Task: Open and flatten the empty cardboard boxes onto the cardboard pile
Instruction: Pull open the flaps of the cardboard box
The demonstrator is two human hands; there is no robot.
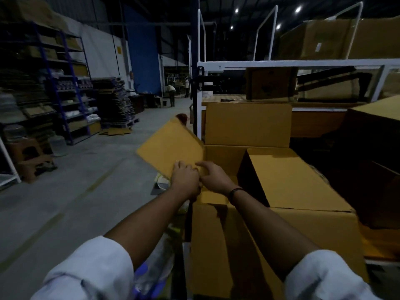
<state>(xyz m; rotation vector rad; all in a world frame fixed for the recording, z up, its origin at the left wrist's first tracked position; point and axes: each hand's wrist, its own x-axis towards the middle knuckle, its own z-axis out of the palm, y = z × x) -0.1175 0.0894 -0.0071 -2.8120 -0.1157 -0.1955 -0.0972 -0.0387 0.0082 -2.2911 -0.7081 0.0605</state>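
Note:
A large tan cardboard box (227, 245) stands in front of me with its top flaps open. The left flap (171, 146) sticks out to the left, the far flap (246, 124) stands upright, and the right flap (292, 180) slopes over the opening. Both hands meet at the box's near left corner. My left hand (185, 177) grips the near edge of the left flap. My right hand (213, 177) rests right beside it, fingers curled over the box rim at the flap's fold. The inside of the box is mostly hidden.
A white metal rack (281, 63) with more boxes stands behind the box. Dark boxes (372, 148) sit at the right. Blue shelving (65, 94) and flattened cardboard stacks (114, 100) line the left wall. Grey concrete floor (75, 191) stretches left. Two people stand far off.

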